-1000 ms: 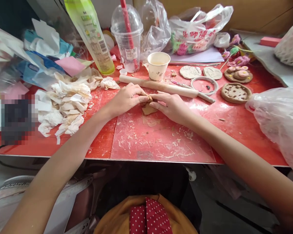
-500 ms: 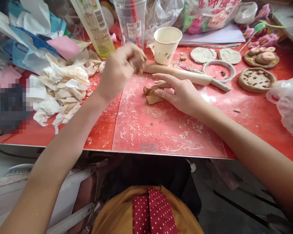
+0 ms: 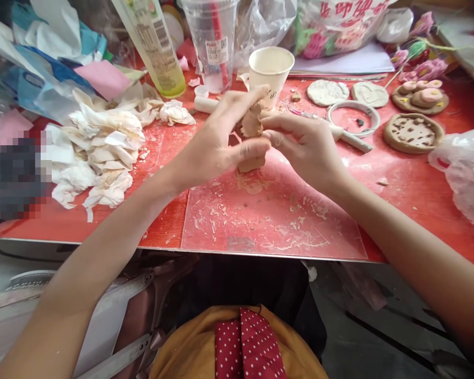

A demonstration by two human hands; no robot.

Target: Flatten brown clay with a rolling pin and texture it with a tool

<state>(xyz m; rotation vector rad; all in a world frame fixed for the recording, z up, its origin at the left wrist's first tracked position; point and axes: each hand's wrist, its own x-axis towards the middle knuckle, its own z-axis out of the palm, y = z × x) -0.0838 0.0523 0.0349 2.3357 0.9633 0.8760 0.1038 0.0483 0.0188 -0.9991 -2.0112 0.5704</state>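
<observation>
Above the clear mat (image 3: 276,221), a lump of brown clay (image 3: 252,122) with torn edges is between my two hands. My left hand (image 3: 219,139) wraps round it from the left, thumb in front and fingers behind. From the right, my right hand (image 3: 308,145) pinches the clay's edge with thumb and forefinger. Another flat-looking piece of clay (image 3: 252,164) shows beneath the left thumb; whether the two are joined I cannot tell. Behind the hands lies a pale rolling pin (image 3: 205,104), mostly covered, near a white paper cup (image 3: 272,66).
Crumpled tissues (image 3: 106,137) heap up on the left. A bottle (image 3: 158,58) and a plastic cup (image 3: 212,47) stand at the back. On the right are a clay ring (image 3: 373,108), a round clay dish (image 3: 440,123), flat clay discs (image 3: 327,92) and a plastic bag (image 3: 468,168).
My left hand has come down and right from beside the plastic cup to the clay. The clay is raised and gripped by both hands, and the right fingers have closed into a pinch.
</observation>
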